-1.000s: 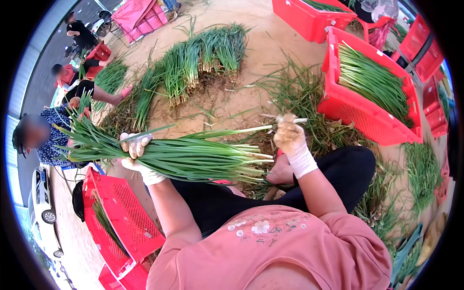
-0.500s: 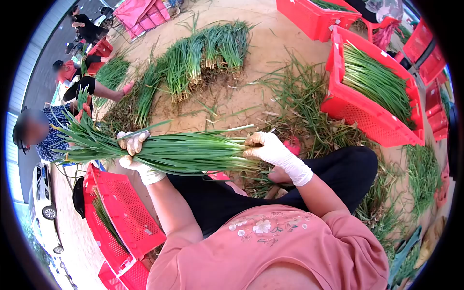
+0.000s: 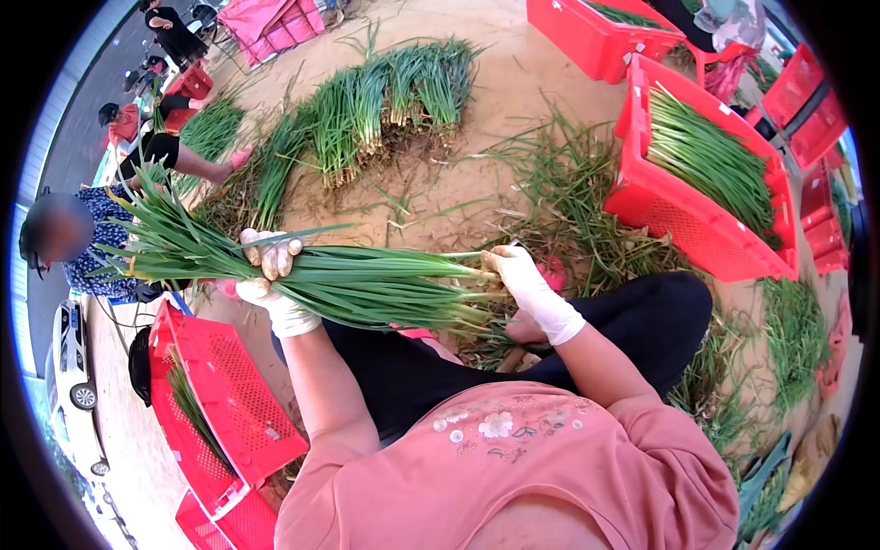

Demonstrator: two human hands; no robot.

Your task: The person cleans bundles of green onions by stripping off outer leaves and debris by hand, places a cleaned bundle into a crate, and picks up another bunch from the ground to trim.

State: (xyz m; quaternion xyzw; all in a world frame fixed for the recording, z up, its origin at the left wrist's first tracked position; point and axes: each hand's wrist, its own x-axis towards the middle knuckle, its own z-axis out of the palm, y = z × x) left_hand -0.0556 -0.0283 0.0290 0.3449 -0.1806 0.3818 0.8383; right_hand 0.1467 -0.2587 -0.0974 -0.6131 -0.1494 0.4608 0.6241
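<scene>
A thick bunch of garlic chives (image 3: pixel 385 275) lies level across my lap, leaf tips to the left and pale stem ends to the right. Around its leafy part wraps my left hand (image 3: pixel 270 270), in a white glove stained at the fingers. At the stem ends, my right hand (image 3: pixel 522 275), also gloved, pinches some stems that stick out from the rest. Its fingertips partly hide what lies between them. Beyond my hands, several bunches of chives (image 3: pixel 394 101) stand side by side on the ground, with roots and soil at their bases.
On the right is a red crate (image 3: pixel 715 220) holding trimmed chives; another red crate (image 3: pixel 229 385) stands at the left. Loose leaves (image 3: pixel 587 202) litter the brown ground. A person in a blue patterned top (image 3: pixel 105 229) sits at the left, with others behind.
The bunch and both hands have shifted slightly to the right. Two stems now jut out further at the right fingertips. My left hand keeps its grip.
</scene>
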